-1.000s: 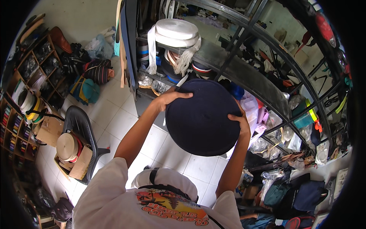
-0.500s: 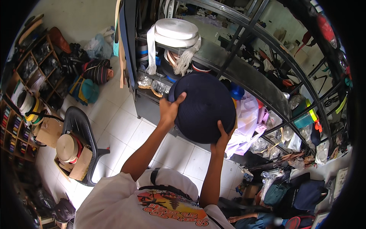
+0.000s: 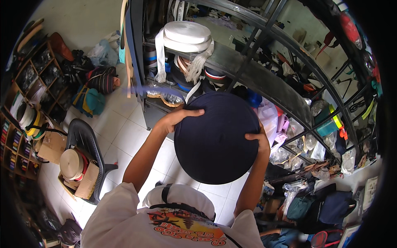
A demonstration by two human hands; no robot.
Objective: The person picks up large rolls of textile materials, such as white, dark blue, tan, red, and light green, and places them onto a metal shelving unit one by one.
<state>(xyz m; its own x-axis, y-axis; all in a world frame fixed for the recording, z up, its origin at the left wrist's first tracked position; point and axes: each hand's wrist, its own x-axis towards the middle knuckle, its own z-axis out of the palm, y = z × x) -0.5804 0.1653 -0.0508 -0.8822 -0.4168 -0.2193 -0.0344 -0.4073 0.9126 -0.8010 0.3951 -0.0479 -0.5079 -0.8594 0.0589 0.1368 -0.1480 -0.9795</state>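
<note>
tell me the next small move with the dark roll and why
Probably steady the dark roll before shifting it: the left hand and right hand hold it at opposite edges, thumbs on its face, and no other support shows.

Large navy roll (image 3: 217, 140), left hand (image 3: 174, 119) and right hand (image 3: 261, 140) gripping its edges, white rolls (image 3: 187, 34) on black shelf (image 3: 256, 76), beige roll (image 3: 71, 164) in cardboard box (image 3: 88, 182).

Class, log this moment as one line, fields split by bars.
left hand: grips dark roll, left side | right hand: grips roll, right side | nearby: white rolls on black shelf
</note>
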